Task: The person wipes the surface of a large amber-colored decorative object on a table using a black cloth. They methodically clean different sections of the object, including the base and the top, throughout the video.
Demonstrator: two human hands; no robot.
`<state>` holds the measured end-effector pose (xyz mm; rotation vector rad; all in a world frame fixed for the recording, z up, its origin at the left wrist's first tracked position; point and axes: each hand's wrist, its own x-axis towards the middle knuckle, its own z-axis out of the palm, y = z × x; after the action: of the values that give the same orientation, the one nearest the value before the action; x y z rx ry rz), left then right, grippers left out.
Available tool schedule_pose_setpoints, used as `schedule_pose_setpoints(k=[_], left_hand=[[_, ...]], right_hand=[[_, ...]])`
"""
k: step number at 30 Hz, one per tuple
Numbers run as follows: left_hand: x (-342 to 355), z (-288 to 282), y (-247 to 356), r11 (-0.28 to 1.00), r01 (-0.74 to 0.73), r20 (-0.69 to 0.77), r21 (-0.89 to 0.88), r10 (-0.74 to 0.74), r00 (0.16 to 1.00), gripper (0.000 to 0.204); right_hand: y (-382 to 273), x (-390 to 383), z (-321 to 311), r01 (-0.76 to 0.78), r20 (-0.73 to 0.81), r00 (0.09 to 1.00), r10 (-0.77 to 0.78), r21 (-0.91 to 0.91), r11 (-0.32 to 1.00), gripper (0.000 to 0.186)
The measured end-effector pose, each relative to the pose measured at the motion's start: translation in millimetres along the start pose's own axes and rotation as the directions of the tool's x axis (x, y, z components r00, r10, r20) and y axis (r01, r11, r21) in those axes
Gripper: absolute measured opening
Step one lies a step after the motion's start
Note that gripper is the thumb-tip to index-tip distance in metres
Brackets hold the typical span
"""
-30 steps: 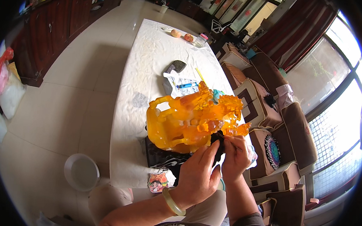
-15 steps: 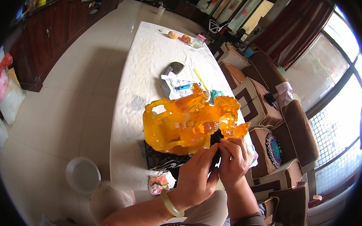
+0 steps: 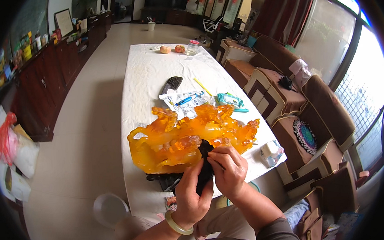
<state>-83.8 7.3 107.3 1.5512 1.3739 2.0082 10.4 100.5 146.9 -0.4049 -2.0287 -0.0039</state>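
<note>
An amber, translucent carved sculpture (image 3: 159,157) with ornate upper parts rests on a dark base near the front of the cloth-covered table. My left hand (image 3: 193,194) grips the side of a black piece (image 3: 204,175) at the sculpture's front. Just right of it, my right hand (image 3: 228,169) is closed in a pinch at that black piece; whatever sits between the fingertips is too small to make out. Behind the sculpture are a white packet (image 3: 171,101) with a blue tool (image 3: 184,100), a dark comb-like object (image 3: 173,83), a yellow stick (image 3: 202,86) and a teal pack (image 3: 230,100).
The white table (image 3: 146,74) holds two fruits (image 3: 165,50), a jar (image 3: 193,50) and, at right, a clear container (image 3: 270,152). Brown sofas (image 3: 314,107) line the right, a wooden cabinet (image 3: 50,82) the left. A basin (image 3: 109,209) and bags (image 3: 23,154) lie on the floor.
The view has tilted up, showing more of the room. The sculpture looks turned and wider, with more of the black piece visible between my hands. My hands remain closed at that spot.
</note>
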Motion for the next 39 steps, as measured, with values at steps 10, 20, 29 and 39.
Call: schedule_pose_setpoints(k=[10,20,29,39], left_hand=[[-9,8,-4,0.999,0.038,-0.036,-0.002,-0.038,0.999,0.041],[-20,7,-4,0.997,0.034,0.014,0.065,-0.035,0.999,0.040],[-25,3,0,0.988,-0.024,-0.003,0.154,0.024,1.000,0.035],[-21,2,0,0.951,-0.184,-0.016,0.248,0.194,0.981,0.041]], right_hand=[[2,-17,8,-0.098,-0.111,0.986,0.124,0.212,0.972,0.024],[2,-34,8,-0.135,-0.191,0.957,0.218,0.371,0.919,0.025],[4,-47,10,0.086,-0.228,0.974,-0.005,0.346,0.934,0.032],[8,-33,-8,0.275,-0.290,0.934,-0.208,0.211,0.938,0.033]])
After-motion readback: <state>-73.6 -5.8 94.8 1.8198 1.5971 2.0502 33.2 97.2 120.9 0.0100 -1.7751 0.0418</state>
